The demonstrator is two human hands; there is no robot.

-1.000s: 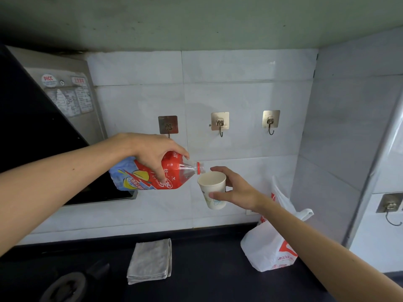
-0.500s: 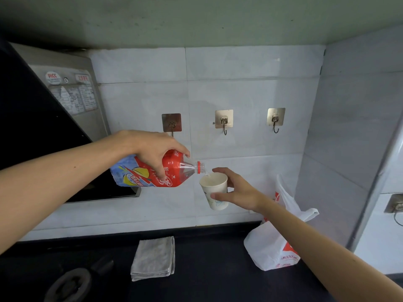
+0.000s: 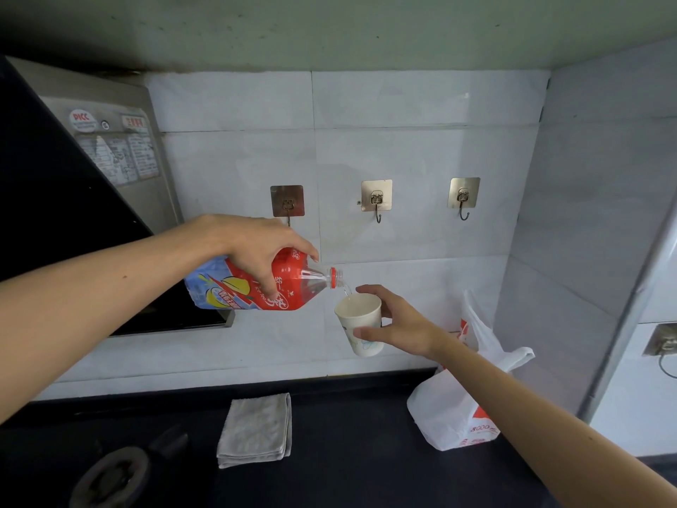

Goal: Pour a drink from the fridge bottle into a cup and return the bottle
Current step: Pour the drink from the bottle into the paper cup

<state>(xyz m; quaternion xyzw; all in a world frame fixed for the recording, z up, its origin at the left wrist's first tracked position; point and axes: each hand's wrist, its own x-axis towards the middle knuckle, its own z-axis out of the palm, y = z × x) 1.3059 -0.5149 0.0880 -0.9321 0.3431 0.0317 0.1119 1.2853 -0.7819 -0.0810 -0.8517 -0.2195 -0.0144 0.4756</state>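
Above dark counter (image 3: 348, 452), left hand (image 3: 256, 247) grips tilted bottle (image 3: 296, 287); right hand (image 3: 399, 324) grips cup (image 3: 357, 313) under its mouth.

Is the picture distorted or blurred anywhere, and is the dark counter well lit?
Head view: the wide lens bends the white wall tiles near the edges; the red-labelled plastic bottle and white paper cup look sharp; the black counter is dim.

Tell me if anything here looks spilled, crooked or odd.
Nothing stands out. The left hand tips the bottle and a thin stream falls inside the cup, which the right hand holds in the air. No spill shows on the dark counter.
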